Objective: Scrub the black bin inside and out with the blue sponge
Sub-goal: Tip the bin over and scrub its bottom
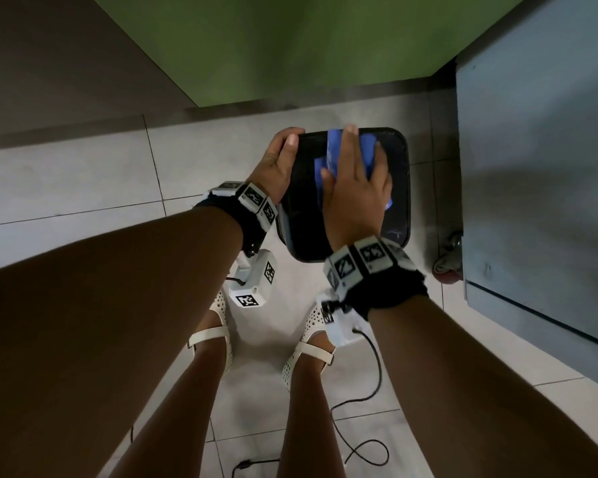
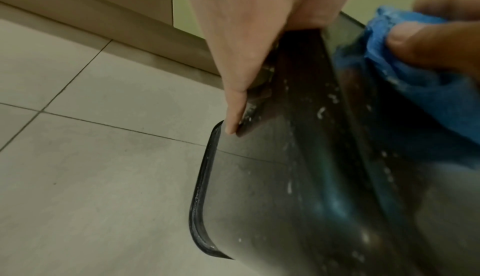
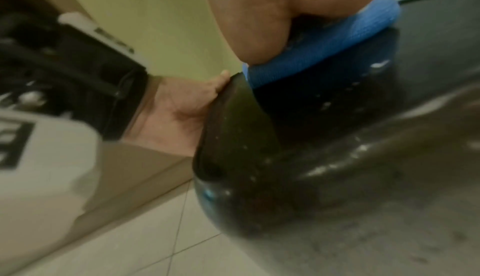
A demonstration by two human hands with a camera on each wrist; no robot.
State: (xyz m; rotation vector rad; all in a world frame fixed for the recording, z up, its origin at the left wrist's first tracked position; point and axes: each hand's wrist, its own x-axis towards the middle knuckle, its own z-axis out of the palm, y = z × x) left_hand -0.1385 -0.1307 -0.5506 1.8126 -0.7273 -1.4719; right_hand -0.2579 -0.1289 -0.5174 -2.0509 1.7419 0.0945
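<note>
The black bin is held off the tiled floor, a broad wet side facing up, flecked with white suds. My left hand grips its left edge, thumb on top and fingers curled under. My right hand lies on top of the bin and holds the blue sponge against it, fingers reaching to the far rim. The thumb presses into the sponge's fold. The palm covers most of the sponge.
A grey cabinet on a red caster stands close on the right. A green wall is just beyond the bin. My feet in white shoes and a loose black cable are on the floor below.
</note>
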